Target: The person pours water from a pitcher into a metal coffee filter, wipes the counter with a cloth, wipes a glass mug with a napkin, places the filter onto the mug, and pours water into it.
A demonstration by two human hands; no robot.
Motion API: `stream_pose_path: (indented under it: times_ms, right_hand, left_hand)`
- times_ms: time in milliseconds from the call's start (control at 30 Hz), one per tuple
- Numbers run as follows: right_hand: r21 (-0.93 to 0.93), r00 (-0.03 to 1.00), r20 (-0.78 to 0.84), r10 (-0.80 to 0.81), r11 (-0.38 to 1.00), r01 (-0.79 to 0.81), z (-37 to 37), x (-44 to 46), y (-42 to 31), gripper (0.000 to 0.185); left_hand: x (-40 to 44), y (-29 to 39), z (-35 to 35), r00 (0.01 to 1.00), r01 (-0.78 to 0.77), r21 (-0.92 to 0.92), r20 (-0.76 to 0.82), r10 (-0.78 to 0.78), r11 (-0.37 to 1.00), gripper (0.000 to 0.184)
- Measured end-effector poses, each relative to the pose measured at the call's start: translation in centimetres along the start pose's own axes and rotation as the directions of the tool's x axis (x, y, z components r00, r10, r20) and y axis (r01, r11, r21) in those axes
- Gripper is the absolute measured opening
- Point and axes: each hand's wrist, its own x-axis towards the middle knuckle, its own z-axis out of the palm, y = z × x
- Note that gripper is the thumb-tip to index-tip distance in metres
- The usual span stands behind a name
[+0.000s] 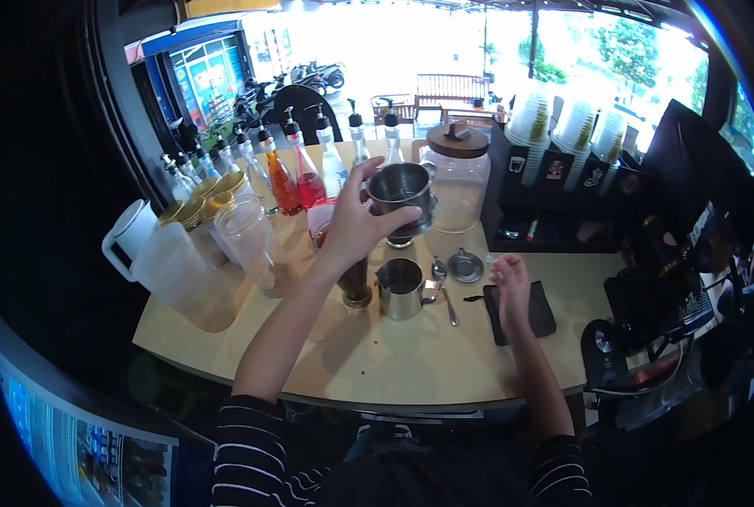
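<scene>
My left hand [360, 221] is closed around a dark metal cup [401, 196], raised above the counter and tipped so its inside shows. Beneath that forearm stands a tall glass of dark drink [356, 283], partly hidden. A steel milk pitcher [401, 291] is just right of the glass, with spoons [446, 296] beside it. A round metal lid [466, 264] lies near my right hand [512, 291]. The fingers of that hand are curled together above a flat black pad [542, 314]; something small and pale shows at the fingertips, too blurred to name.
Pump syrup bottles [284, 182] line the back of the counter [411, 372]. Clear pitchers [183, 275] stand at left. A large lidded jar [457, 190] sits behind the lid, beside a black rack [554, 203] with stacked cups. Dark equipment [647, 296] occupies the right.
</scene>
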Motion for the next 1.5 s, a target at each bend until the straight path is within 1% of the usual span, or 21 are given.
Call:
stream_pose_path:
  times_ms: [33,67,133,167,200,267,333,433,533,733,833,1100,1167,1233,1267,1333,1367,1400,1433,1467,1500]
  right_hand:
    - [0.029,0.999,-0.033,-0.021,0.999,0.021,-1.2,0.2,-0.3,0.013]
    - [0.057,0.997,-0.067,-0.040,0.997,0.044,-2.1,0.2,-0.4,0.013]
    - [0.057,0.991,-0.132,-0.020,0.998,0.027,-3.6,0.1,0.1,0.014]
    - [0.058,0.990,-0.138,0.008,0.998,0.000,-4.2,0.0,0.6,0.014]
    - [0.060,0.990,-0.140,0.037,0.998,-0.029,-4.3,-0.1,0.6,0.015]
    - [0.072,0.989,-0.142,0.032,0.997,-0.021,-4.3,-0.3,0.6,0.016]
    - [0.023,0.997,-0.075,-0.017,1.000,0.018,-4.3,-0.5,0.3,0.016]
    - [0.030,0.997,-0.081,0.006,1.000,-0.003,-4.4,-0.5,0.1,0.015]
    - [0.040,0.998,-0.066,0.005,0.999,-0.002,-4.5,-0.4,0.2,0.014]
    - [0.020,0.999,-0.044,-0.007,1.000,0.007,-4.7,-0.2,0.1,0.013]
    - [0.020,0.999,-0.043,-0.001,1.000,0.001,-4.6,-0.2,0.1,0.013]
    - [-0.002,0.999,-0.039,0.008,1.000,-0.008,-4.6,-0.1,-0.1,0.013]
    - [-0.053,1.000,-0.014,0.014,0.998,-0.015,-4.9,0.0,0.1,0.013]
    - [-0.039,1.000,-0.016,0.015,0.999,-0.016,-4.8,-0.2,0.0,0.012]
    - [-0.025,0.999,-0.026,0.020,0.999,-0.020,-4.7,-0.3,0.0,0.012]
    - [-0.085,1.000,-0.005,-0.013,0.996,0.012,-4.3,-0.6,-0.6,0.011]
    - [-0.148,0.999,0.004,-0.044,0.988,0.044,-4.0,-0.9,-0.8,0.011]
    - [-0.141,0.999,0.021,-0.038,0.989,0.041,-3.7,-1.2,-0.8,0.011]
    - [-0.182,0.992,0.047,-0.119,0.975,0.125,-3.3,-1.4,-0.8,0.011]
    - [-0.220,0.977,0.077,-0.198,0.953,0.210,-2.8,-1.5,-0.7,0.011]
    - [-0.206,0.978,0.095,-0.184,0.958,0.200,-2.4,-1.6,-0.6,0.013]
  left_hand:
    - [-0.1,0.8,1.3,0.999,0.035,0.066,0.013,-0.036,0.997,0.086]
    - [0.2,0.0,2.6,0.999,0.035,0.059,0.027,-0.036,0.998,0.086]
    - [0.8,-2.5,5.4,0.996,-0.010,0.064,0.086,0.004,0.998,0.087]
    - [1.1,-3.2,6.6,0.994,-0.043,0.151,0.108,0.027,0.988,0.088]
    - [1.3,-3.6,7.7,0.993,-0.045,0.144,0.116,0.028,0.989,0.088]
    - [1.3,-4.6,9.5,0.978,-0.030,0.309,0.204,-0.035,0.951,0.088]
    - [1.4,-5.6,10.7,0.971,-0.005,0.346,0.228,-0.078,0.938,0.089]
    - [1.8,-7.2,11.9,0.923,0.006,0.485,0.333,-0.191,0.874,0.091]
    - [2.2,-8.1,12.5,0.886,0.004,0.585,0.375,-0.274,0.811,0.092]
    - [2.3,-8.2,13.2,0.838,0.008,0.708,0.380,-0.391,0.706,0.094]
    - [2.1,-8.9,13.6,0.826,-0.026,0.746,0.390,-0.406,0.666,0.093]
    - [1.8,-8.9,13.9,0.791,-0.006,0.768,0.396,-0.466,0.641,0.097]
    - [1.4,-8.4,13.4,0.793,0.002,0.766,0.391,-0.468,0.643,0.098]
    - [0.4,-6.8,12.4,0.896,-0.125,0.640,0.401,-0.190,0.759,0.088]
    - [-0.1,-5.8,11.6,0.902,-0.117,0.646,0.387,-0.192,0.754,0.088]
    - [-1.5,-2.9,9.2,0.920,-0.340,0.370,0.322,0.224,0.865,0.073]
    - [-2.3,-1.8,7.7,0.925,-0.333,0.384,0.311,0.219,0.862,0.073]
    - [-3.2,-0.9,6.0,0.915,-0.392,0.364,0.251,0.317,0.845,0.067]
    - [-4.0,-0.3,4.2,0.892,-0.453,0.351,0.187,0.412,0.820,0.061]
    - [-4.8,-0.2,2.3,0.877,-0.468,0.396,0.101,0.469,0.790,0.059]
    - [-5.6,-0.2,0.6,0.851,-0.477,0.442,0.019,0.524,0.759,0.057]
